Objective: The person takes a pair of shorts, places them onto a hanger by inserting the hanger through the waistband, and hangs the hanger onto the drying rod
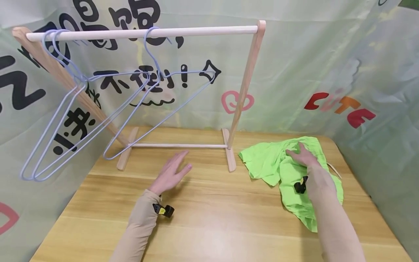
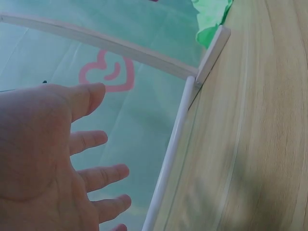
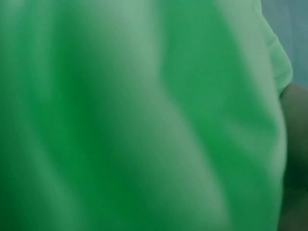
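Observation:
Light green shorts (image 1: pixel 294 196) lie crumpled on the wooden table at the right, a pale cord at their edge. My right hand (image 1: pixel 304 157) rests on them, thumb and a finger spread apart on the cloth; the other fingers are hidden. Green cloth (image 3: pixel 144 115) fills most of the right wrist view, blurred and very close. My left hand (image 1: pixel 170 173) is held low over the table in front of the rack, fingers extended and holding nothing. In the left wrist view its palm (image 2: pixel 38 154) faces the camera, with the fingers apart.
A wooden rack (image 1: pixel 209 30) stands at the back left. From its top bar hang two blue hangers (image 1: pixel 36 160) at the left and another blue hanger (image 1: pixel 183 112) near the middle. A printed cloth backdrop (image 1: pixel 294 65) encloses the table (image 1: pixel 212 218).

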### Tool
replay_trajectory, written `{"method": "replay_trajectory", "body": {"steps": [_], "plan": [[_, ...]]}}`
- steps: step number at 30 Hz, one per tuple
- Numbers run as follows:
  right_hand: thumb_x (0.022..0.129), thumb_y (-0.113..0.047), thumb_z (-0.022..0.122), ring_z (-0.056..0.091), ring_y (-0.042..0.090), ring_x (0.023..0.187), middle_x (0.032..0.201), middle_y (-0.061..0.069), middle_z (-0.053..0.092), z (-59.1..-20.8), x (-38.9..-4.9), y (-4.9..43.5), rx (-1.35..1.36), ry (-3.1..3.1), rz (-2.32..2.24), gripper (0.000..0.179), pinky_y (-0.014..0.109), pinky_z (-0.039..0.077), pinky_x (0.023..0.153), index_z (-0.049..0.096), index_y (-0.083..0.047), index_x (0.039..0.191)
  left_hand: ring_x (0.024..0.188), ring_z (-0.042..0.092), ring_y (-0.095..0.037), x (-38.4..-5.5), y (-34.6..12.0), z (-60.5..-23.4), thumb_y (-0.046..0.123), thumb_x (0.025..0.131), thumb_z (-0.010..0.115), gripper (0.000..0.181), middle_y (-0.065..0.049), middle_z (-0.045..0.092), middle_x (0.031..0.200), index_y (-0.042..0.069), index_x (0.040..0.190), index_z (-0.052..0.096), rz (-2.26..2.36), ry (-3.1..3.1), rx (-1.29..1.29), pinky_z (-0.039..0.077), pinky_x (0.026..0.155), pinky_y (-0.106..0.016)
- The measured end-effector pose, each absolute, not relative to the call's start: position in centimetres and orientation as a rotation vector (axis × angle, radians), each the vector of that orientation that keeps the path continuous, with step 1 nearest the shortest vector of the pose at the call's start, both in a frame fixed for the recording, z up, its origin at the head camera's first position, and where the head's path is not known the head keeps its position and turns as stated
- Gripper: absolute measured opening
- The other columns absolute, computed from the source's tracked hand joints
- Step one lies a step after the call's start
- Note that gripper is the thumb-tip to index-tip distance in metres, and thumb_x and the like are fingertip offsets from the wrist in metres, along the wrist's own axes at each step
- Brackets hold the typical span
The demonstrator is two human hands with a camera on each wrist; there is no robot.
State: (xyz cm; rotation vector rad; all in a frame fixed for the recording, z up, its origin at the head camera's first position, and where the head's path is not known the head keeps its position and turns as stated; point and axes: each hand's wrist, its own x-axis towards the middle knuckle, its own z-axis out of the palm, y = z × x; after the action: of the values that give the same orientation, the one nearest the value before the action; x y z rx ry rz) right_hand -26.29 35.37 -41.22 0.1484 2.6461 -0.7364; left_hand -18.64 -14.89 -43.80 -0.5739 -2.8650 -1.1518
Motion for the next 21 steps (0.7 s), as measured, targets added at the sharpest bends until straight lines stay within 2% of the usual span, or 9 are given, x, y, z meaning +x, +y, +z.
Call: {"method": "replay_trajectory", "body": {"steps": [5,9,12,16,21], "plan": [[0.106,-0.046,0.037,-0.002,0.069,0.140,0.156,0.042,-0.012,-41.1,-26.7,35.0,0.141,2.573,-0.682,0.091,0.078,0.014,0.115,-0.022,0.006,0.153,0.153,0.021,-0.047,-18.6,-14.9,-43.9,0.036,0.106,0.047,0.063,-0.020,0.028,0.164,0.009,0.159,0.026,-1.215,-2.884,-0.563,0.014,0.124,-0.067],[0.105,-0.040,0.040,0.007,0.069,0.139,0.155,0.044,-0.011,-41.7,-27.2,34.7,0.139,2.555,-0.591,0.091,0.075,0.024,0.115,-0.024,0.005,0.152,0.153,0.021,-0.046,-18.5,-14.9,-44.1,0.035,0.106,0.048,0.062,-0.019,0.028,0.165,0.010,0.159,0.026,-1.259,-2.873,-0.573,0.013,0.123,-0.068],[0.105,-0.040,0.040,0.011,0.070,0.138,0.156,0.044,-0.004,-41.8,-27.2,34.1,0.170,2.561,-0.517,0.087,0.079,0.023,0.113,-0.016,0.004,0.155,0.152,0.021,-0.047,-18.6,-14.8,-44.1,0.034,0.105,0.049,0.061,-0.019,0.029,0.164,0.010,0.158,0.028,-1.270,-2.855,-0.599,0.014,0.123,-0.069],[0.104,-0.037,0.041,0.011,0.071,0.138,0.156,0.044,0.002,-42.1,-27.1,33.6,0.225,2.564,-0.510,0.079,0.086,0.017,0.108,-0.005,-0.001,0.158,0.152,0.023,-0.046,-18.7,-14.6,-43.9,0.033,0.105,0.050,0.061,-0.019,0.030,0.164,0.011,0.158,0.030,-1.294,-2.835,-0.630,0.015,0.123,-0.069],[0.104,-0.031,0.039,0.015,0.070,0.138,0.156,0.043,0.009,-42.4,-27.0,33.8,0.201,2.569,-0.489,0.070,0.088,0.014,0.107,0.007,0.003,0.157,0.152,0.024,-0.044,-18.8,-14.2,-43.9,0.032,0.105,0.051,0.061,-0.018,0.031,0.164,0.010,0.158,0.030,-1.308,-2.819,-0.645,0.016,0.124,-0.067]]}}
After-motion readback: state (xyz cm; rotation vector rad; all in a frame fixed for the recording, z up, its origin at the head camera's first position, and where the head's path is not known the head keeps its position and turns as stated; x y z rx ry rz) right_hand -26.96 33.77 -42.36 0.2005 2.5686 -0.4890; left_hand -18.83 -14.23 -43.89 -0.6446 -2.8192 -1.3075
